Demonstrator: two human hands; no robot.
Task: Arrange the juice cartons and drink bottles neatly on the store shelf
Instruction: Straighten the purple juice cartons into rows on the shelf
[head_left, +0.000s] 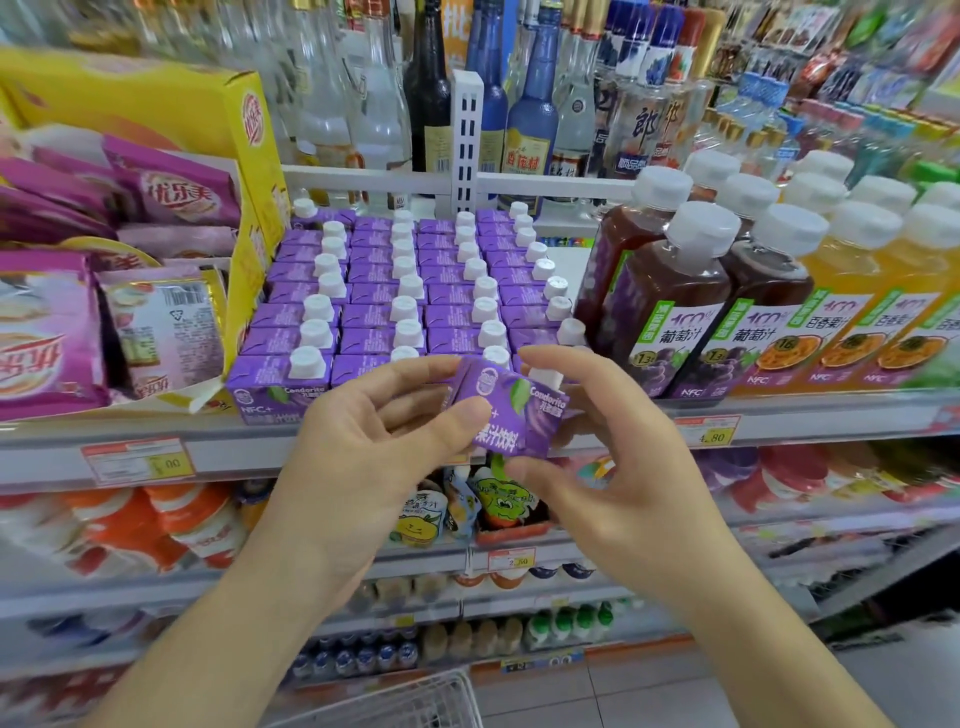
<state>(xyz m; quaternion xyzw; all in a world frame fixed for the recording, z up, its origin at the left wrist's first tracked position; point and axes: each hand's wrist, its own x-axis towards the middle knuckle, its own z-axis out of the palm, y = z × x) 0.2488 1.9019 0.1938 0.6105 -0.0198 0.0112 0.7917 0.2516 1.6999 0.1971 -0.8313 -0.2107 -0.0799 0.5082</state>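
Head view: a person's two hands meet at the front edge of a store shelf (363, 447), in front of rows of drinks.
Held carton: one purple juice carton (506, 410), tilted, with its white cap toward the right, just in front of the shelf's front edge, level with the front row.
Left hand (363, 441): grip pinching the carton's left side, thumb on its front face, fingers curled behind.
Right hand (618, 457): grip curled round the carton's right end, forefinger arched over the top, thumb under the lower corner.
Carton block: purple white-capped cartons (405, 291) stand in four tight columns running from the front edge back to the white rear rail (374, 182).
Right of the block: dark grape juice bottles (670, 306) with white caps, then orange juice bottles (852, 306), standing toward the shelf's right end.
Left of the block: a yellow display box (171, 109) holding pink sachets (171, 192).
Behind the rail: glass bottles (530, 104), clear and blue.
Front edge: price tags (137, 460) on the shelf strip.
Bottom edge: the rim of a wire basket (405, 696).
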